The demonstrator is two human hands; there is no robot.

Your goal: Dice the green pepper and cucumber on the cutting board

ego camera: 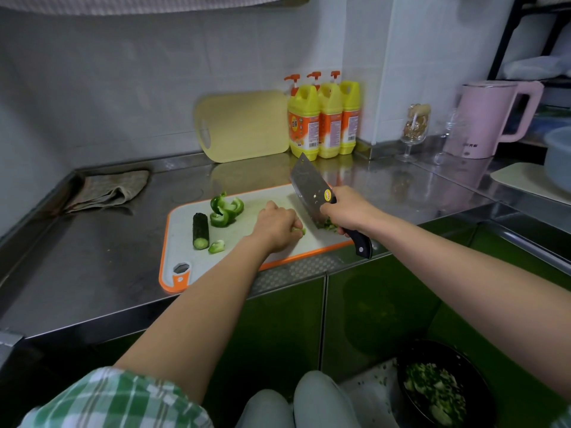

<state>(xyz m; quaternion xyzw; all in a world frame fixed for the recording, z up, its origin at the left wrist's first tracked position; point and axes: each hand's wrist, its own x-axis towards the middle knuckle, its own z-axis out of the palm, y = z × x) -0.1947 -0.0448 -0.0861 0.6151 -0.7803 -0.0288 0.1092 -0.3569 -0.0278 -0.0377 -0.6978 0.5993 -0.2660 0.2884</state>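
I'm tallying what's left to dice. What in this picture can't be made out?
Head view only:
1. The green piece under the left hand: fingers cover all but its tip.
2. The cleaver edge and bits below: partly behind the right hand.
3. The black bowl: cut by the frame edge and the right forearm.
4. Bottle labels: too small to read.

My cleaver shows dull steel and a glossy black handle; the cutting board is matt white plastic; the brushed metal counter gleams, a rumpled cloth lies matt, cabinet doors shine glossy green.
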